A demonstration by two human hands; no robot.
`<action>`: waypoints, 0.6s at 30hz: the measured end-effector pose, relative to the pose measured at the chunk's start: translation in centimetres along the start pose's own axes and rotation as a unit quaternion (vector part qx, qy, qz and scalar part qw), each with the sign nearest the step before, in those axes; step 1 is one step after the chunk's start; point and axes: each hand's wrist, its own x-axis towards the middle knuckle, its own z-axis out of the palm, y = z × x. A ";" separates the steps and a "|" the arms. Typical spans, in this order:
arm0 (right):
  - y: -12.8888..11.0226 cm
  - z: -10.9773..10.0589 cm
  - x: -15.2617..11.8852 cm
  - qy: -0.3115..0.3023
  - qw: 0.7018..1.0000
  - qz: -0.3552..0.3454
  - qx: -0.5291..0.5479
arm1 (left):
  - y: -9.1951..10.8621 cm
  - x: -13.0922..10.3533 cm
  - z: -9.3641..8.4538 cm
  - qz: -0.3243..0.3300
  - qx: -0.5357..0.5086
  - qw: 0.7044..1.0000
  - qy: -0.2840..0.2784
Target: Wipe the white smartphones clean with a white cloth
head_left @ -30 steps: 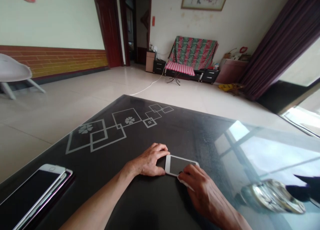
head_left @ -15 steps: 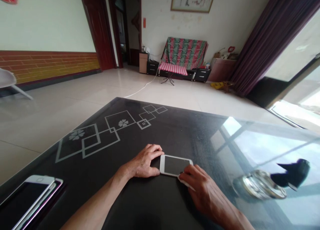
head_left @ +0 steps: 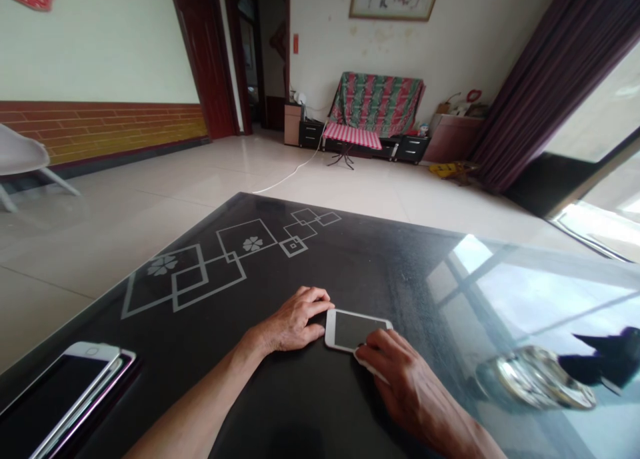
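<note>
A white smartphone with a dark screen lies flat on the black table, its long side running left to right. My left hand rests at its left end, with the index fingertip at the far corner and the thumb by the near one, gripping that end. Over the near right part of the screen is my right hand, fingers bent and pressed together around a white wipe. Most of the wipe is hidden under the palm.
A stack of phones lies at the table's near left. To the right stands a shiny glass-like object with a dark part, blurred. Beyond the table are a white chair and a stool with a striped top.
My right hand has slid a little to the left over the phone's screen. The left hand keeps its place at the phone. The whole view has shifted slightly, moving everything rightward.
</note>
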 end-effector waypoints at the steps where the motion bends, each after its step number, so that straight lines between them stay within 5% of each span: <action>1: -0.1 0.1 0.2 0.000 1.000 -0.002 0.002 | 0.0 0.0 0.0 0.000 0.000 1.000 0.000; 18: -2.2 1.5 3.3 -0.004 1.000 -0.026 -0.001 | 0.0 0.0 0.1 -0.007 0.000 1.000 0.003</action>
